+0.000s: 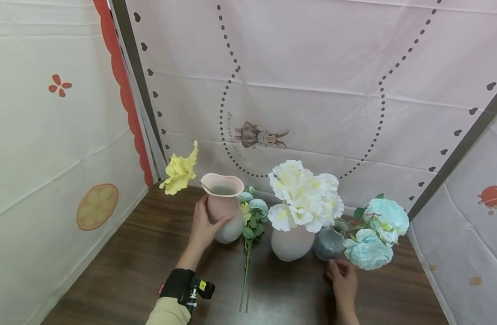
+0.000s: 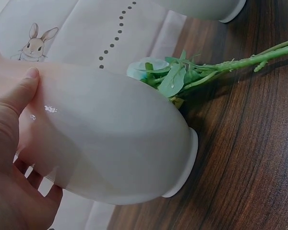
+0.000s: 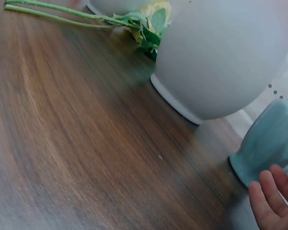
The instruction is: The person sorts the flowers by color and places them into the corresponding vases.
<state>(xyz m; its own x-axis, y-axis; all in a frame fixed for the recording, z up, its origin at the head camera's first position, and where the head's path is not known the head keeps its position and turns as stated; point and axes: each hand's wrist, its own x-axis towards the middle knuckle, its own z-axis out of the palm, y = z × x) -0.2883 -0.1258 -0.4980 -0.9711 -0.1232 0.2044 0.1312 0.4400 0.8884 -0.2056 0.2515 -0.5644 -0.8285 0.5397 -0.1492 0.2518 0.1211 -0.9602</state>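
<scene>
At the left of the head view, my left hand [image 1: 207, 224] grips a pink-and-white vase [image 1: 226, 216] with a wavy rim. A single yellow flower [image 1: 178, 172] leans out of its mouth to the left. In the left wrist view, the thumb [image 2: 21, 91] lies along one side of the vase [image 2: 120, 139] and the fingers are curled round the other. My right hand [image 1: 344, 280] is beside the small blue-grey vase [image 1: 328, 243], its fingers loosely bent near the base. Blue flowers [image 1: 370, 253] lean out of that vase to the right.
A second pink-and-white vase [image 1: 291, 246] with white flowers [image 1: 305, 194] stands between the hands. Long-stemmed flowers [image 1: 252, 221] lie on the dark wooden table [image 1: 289, 298], stems towards me. Printed cloth [image 1: 313, 90] walls in the table's back and sides.
</scene>
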